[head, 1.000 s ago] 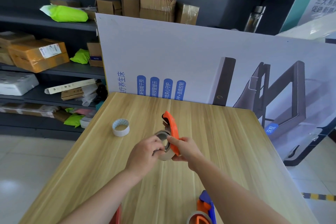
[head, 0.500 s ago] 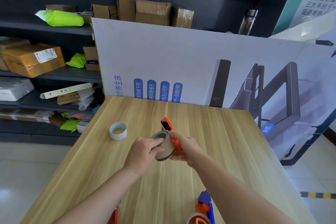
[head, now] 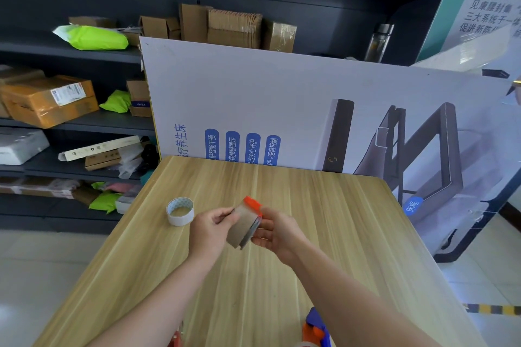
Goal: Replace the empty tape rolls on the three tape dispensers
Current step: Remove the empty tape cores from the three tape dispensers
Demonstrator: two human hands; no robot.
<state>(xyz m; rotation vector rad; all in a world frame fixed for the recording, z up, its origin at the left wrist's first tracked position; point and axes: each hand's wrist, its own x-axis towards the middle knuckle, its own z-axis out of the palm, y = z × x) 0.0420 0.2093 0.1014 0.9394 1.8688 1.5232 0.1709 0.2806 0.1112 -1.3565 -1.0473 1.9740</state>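
Observation:
Above the middle of the wooden table [head: 324, 220], both my hands hold one orange tape dispenser [head: 252, 203]. A brown cardboard tape roll [head: 241, 227] sits on it, its flat side turned toward me. My left hand [head: 210, 229] pinches the roll's left edge. My right hand [head: 277, 231] grips the dispenser from the right and hides most of its body. A white tape roll [head: 180, 211] lies flat on the table to the left of my hands. A blue and orange dispenser [head: 315, 328] shows at the bottom edge, and a red piece [head: 177, 338] peeks out beside my left forearm.
A large printed board [head: 282, 104] leans upright along the table's far edge. Dark shelves [head: 70, 121] with cardboard boxes and green bags stand behind and to the left. The table's left edge drops to a tiled floor [head: 42, 262].
Both hands have turned the dispenser and roll, so the roll's side now faces me and less of the orange body shows. My head has tilted, shifting the view slightly.

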